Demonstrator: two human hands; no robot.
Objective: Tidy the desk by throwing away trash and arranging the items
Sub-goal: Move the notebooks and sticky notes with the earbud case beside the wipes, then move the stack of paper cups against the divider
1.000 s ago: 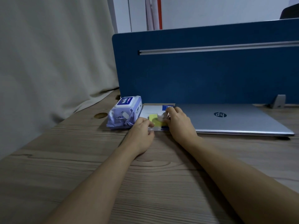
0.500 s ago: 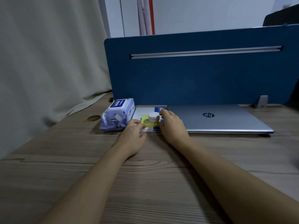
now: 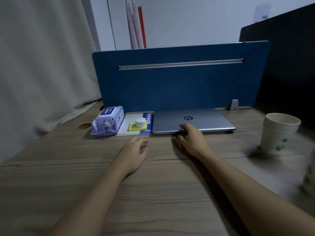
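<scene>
On the grained wooden desk [image 3: 153, 193], the right hand [image 3: 192, 140] pinches a dark object, unidentifiable, against the flat silver laptop [image 3: 204, 121]; left hand [image 3: 134, 150] rests loosely curled, empty; ribbed paper cups [image 3: 279, 133] stand far right.

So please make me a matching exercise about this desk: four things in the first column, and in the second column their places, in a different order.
Things:
1. wet wipes pack
2. small white jar
3. laptop
4. stack of paper cups

Places:
A. on the yellow sticky notes
B. far right on the desk
C. left of the notebook
D. right of the notebook, closed

Pairs: 1-C, 2-A, 3-D, 4-B
</scene>
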